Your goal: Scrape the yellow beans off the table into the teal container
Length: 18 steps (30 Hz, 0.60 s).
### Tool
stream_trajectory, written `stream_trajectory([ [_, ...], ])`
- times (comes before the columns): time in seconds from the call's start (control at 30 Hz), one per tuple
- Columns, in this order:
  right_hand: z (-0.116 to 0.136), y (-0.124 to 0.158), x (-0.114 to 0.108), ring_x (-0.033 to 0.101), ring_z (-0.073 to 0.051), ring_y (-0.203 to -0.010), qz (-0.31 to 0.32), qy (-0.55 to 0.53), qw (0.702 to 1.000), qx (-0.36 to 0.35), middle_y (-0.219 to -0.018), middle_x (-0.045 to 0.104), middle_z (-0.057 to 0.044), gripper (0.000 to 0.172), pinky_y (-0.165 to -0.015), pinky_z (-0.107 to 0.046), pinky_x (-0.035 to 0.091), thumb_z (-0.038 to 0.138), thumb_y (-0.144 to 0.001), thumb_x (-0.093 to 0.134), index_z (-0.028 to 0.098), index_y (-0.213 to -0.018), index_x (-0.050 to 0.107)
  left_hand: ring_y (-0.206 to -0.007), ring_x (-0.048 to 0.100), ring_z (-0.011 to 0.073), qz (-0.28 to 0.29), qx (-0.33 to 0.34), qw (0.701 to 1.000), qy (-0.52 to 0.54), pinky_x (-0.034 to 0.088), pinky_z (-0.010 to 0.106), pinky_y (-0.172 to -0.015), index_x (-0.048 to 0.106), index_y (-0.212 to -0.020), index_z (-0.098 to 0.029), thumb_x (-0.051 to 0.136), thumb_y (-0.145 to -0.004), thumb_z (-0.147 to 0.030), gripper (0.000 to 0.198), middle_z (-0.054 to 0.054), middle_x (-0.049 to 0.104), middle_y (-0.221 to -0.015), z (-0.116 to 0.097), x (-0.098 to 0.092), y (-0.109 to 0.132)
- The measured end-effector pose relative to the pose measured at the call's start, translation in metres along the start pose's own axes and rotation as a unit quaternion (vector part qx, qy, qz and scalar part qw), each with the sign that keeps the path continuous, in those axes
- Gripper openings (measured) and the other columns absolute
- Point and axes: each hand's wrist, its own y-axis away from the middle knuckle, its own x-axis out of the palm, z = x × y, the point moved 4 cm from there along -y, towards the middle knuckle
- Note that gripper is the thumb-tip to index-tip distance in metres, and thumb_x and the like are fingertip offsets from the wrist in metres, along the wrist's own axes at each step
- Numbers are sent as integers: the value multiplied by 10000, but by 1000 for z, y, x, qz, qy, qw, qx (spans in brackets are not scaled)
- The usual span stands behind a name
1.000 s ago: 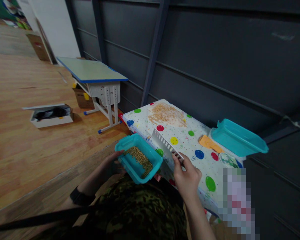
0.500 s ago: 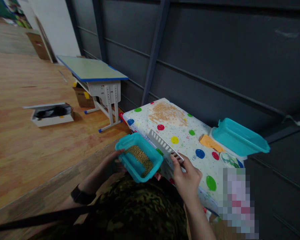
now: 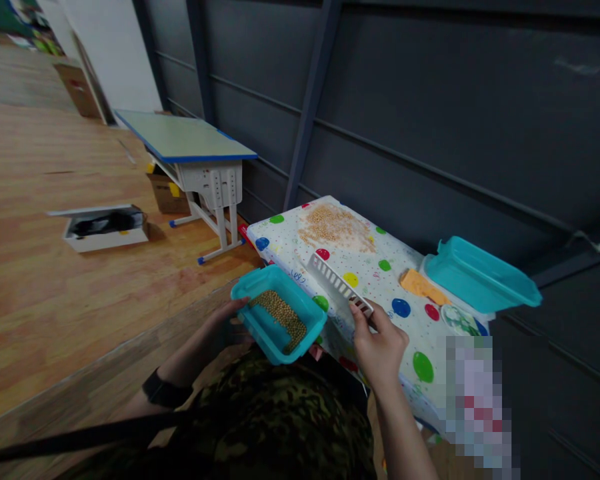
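Observation:
My left hand (image 3: 230,321) grips the left side of a turquoise plastic basin (image 3: 307,320), thumb over the rim, its other fingers mostly hidden below. Tan, bean-like grains (image 3: 280,313) lie across the basin's bottom in a diagonal band. Between thumb and fingers, my right hand (image 3: 380,340) pinches one end of a white slotted plastic strip (image 3: 337,283). The strip slants up and left over the table edge, just right of the basin and apart from it. Farther back on the tablecloth, a patch of pale bean-like grains (image 3: 330,227) is spread out.
The table (image 3: 300,260) wears a white cloth with coloured balloons. At its right end stand another turquoise basin (image 3: 485,273), an orange cloth-like item (image 3: 423,287) and a small round item (image 3: 460,320). A dark panelled wall (image 3: 430,100) rises behind. A desk (image 3: 185,137) stands at left.
My right hand and the white slotted strip have moved slightly right, away from the basin. The left hand and the basin have stayed nearly still.

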Motion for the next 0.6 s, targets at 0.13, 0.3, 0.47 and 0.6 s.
stream_trajectory([
  [0.13,4,4,-2,844,-225,-632,18,-23,1000,3,-836,907,-41,298,-635,-274,654,447,-1105,736,240,-1013,930,-664,834,261,-31,-4,999,-9,750,389,-602,728,-1209,-137,694,-1123,-335,217,74,817,-886,-8,11,11],
  [0.3,5,6,-3,832,-214,-645,43,-66,997,26,-831,901,-19,238,-653,-271,654,430,-1077,780,258,-1002,926,-646,839,268,-34,-2,999,4,745,385,-582,747,-1218,-116,736,-1060,-298,242,86,828,-889,-12,16,20],
  [0.47,-5,0,4,822,-225,-636,15,-42,998,41,-803,886,-41,295,-634,-282,630,474,-1065,766,235,-991,923,-775,877,315,12,8,1000,21,778,428,-661,752,-1198,-172,1120,-694,-469,691,62,859,-958,-1,-3,1],
  [0.6,-5,-1,9,786,-216,-591,26,-49,997,47,-796,883,-47,326,-602,-285,604,499,-1065,744,234,-1003,924,-756,856,297,27,-1,1000,15,780,451,-687,751,-1170,-181,1200,-523,-590,887,59,871,-970,4,-11,-9],
])
